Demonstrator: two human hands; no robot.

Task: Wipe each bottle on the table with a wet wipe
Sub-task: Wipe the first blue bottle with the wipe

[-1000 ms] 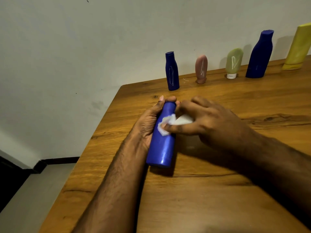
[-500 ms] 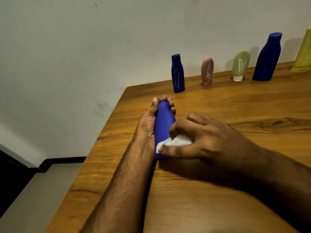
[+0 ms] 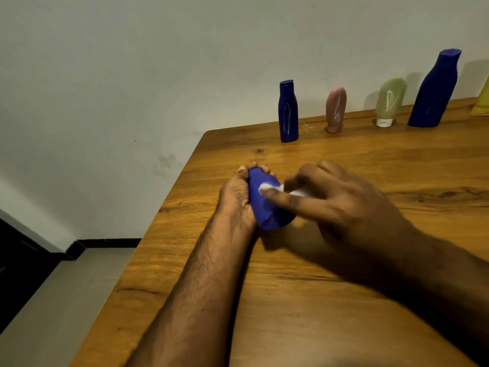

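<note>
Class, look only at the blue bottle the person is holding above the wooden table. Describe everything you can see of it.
The blue bottle is a smooth, matte, plastic-looking container of solid deep blue with no label visible. It is tipped over, its rounded base towards the camera and its top pointing away, hidden in the fingers. The left hand wraps it from the left side. The right hand presses a crumpled white wet wipe against its upper side. It sits low over the wooden table, near the left edge; contact with the tabletop cannot be judged.

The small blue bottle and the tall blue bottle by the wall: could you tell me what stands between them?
In the head view, a pink tube and a green tube stand there.
</note>
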